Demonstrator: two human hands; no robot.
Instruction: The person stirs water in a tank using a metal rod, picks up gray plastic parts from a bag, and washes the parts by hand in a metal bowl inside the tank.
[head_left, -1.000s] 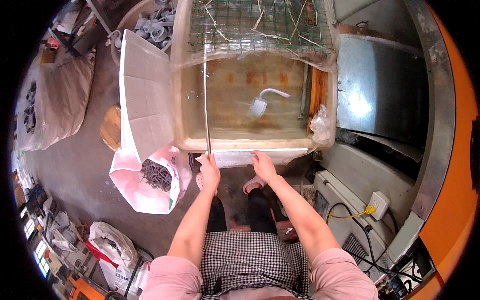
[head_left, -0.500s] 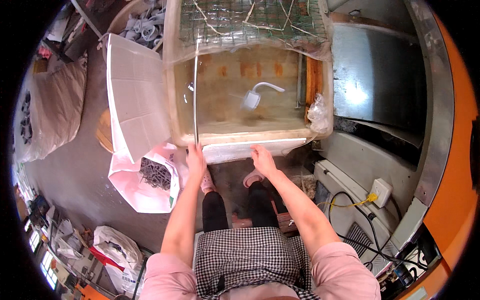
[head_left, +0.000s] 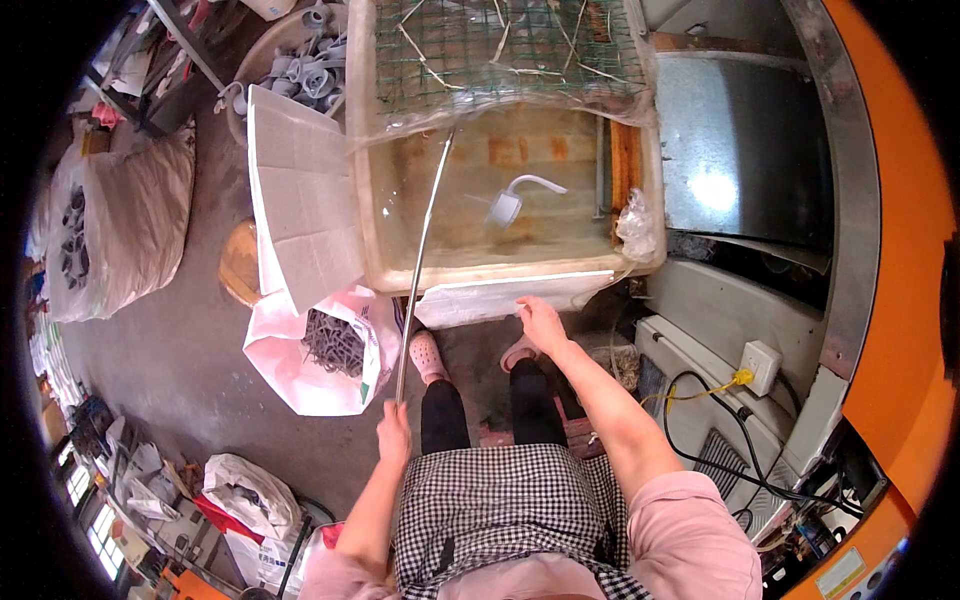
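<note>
My left hand (head_left: 394, 437) is wrapped round the lower end of a long thin metal rod (head_left: 424, 235). The rod slants up over the front rim of a water-filled tub (head_left: 460, 275), its far end near the water by the green netting. In the water lies a light grey plastic part (head_left: 506, 208) with a curved stem, apart from the rod. My right hand (head_left: 541, 323) hovers near the white sheet (head_left: 480, 303) along the tub's front. Its fingers are curled together, and anything between them is hidden.
Green netting (head_left: 500, 60) and clear plastic cover the tub's far part. A white board (head_left: 300, 195) leans at its left, above an open white bag (head_left: 270, 355) of grey scraps. A basin (head_left: 243, 110) holds grey parts. A metal chute (head_left: 740, 150) and cabled socket (head_left: 762, 375) are at right.
My left hand has drawn back toward my body, bringing the rod with it; the rod now tilts right at its far end. My right hand has shifted slightly right and nearer me.
</note>
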